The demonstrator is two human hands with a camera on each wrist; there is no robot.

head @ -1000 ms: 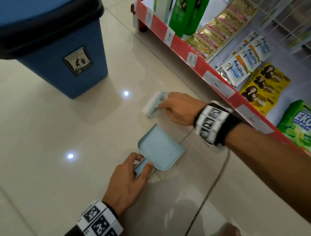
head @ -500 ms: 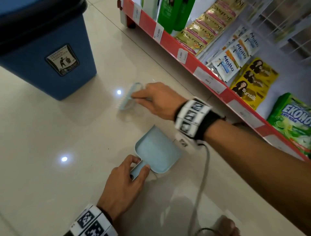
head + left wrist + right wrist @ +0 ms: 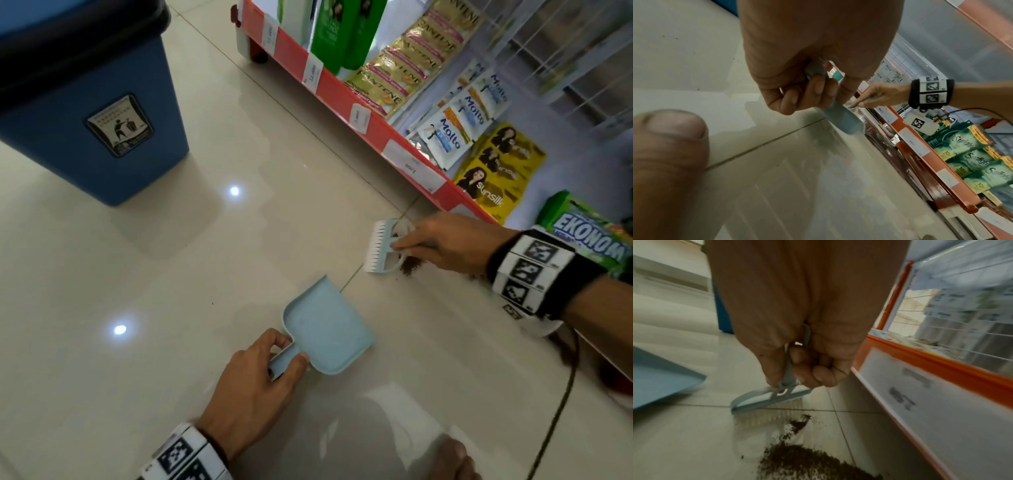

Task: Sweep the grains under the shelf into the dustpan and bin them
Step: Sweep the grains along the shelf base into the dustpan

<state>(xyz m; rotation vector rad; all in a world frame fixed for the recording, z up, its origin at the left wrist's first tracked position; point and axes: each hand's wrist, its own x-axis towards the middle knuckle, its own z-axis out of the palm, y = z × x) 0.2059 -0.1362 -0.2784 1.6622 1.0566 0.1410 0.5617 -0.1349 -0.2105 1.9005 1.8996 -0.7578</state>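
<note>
A pale blue dustpan (image 3: pixel 325 329) lies flat on the tiled floor, and my left hand (image 3: pixel 253 394) grips its short handle (image 3: pixel 840 116). My right hand (image 3: pixel 445 243) grips the handle of a small pale blue brush (image 3: pixel 380 248) with white bristles, held near the shelf's base. A pile of dark brown grains (image 3: pixel 803 457) lies on the floor just on the wrist side of the bristles (image 3: pixel 764 415), beside the shelf's orange edge (image 3: pixel 941 366). In the head view only a small patch of grains (image 3: pixel 411 267) shows under my right hand. The dustpan's mouth (image 3: pixel 663 376) is a short way from the brush.
A blue bin (image 3: pixel 89 113) with a black lid stands on the floor at the upper left. The red-edged shelf (image 3: pixel 342 92) holds sachets and green packs along the right. A black cable (image 3: pixel 561 411) hangs from my right wrist over the floor.
My right hand has carried the brush from the open floor near the bin back to the right, to the grains at the shelf's base. The left hand still holds the dustpan on the floor.
</note>
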